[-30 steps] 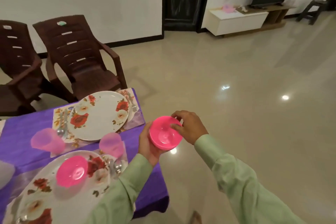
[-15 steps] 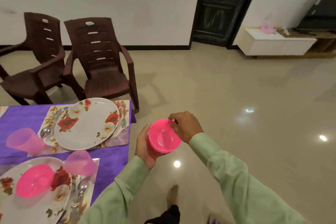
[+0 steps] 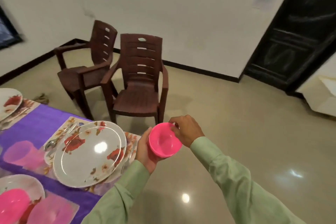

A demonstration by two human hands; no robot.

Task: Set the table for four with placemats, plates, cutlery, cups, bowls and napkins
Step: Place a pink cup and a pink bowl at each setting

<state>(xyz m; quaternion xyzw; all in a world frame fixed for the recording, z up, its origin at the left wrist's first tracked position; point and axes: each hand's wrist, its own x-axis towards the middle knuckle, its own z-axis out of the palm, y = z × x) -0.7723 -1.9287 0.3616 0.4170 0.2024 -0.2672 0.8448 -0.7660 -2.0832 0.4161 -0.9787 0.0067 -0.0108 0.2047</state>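
Note:
I hold a pink bowl [image 3: 164,142] in the air just off the table's right edge. My left hand [image 3: 144,152] cups it from below and behind; my right hand [image 3: 187,131] pinches its far rim. Left of the bowl a floral plate [image 3: 87,154] lies bare on a floral placemat [image 3: 68,125], with a spoon [image 3: 51,142] at its left and a translucent pink cup [image 3: 21,153] beyond. At the lower left another plate [image 3: 23,182] carries a pink bowl [image 3: 12,205], with a pink cup [image 3: 52,211] beside it. A third plate [image 3: 9,102] sits far left.
The table wears a purple cloth [image 3: 38,123]. Two brown plastic armchairs [image 3: 140,85] stand behind the table's far corner. A black door [image 3: 298,42] and a white cabinet [image 3: 323,94] are on the right. Shiny tiled floor [image 3: 236,132] spreads to the right.
My view has swung left and closer to the table's corner. Both hands keep hold of the pink bowl, which stays beside the bare plate.

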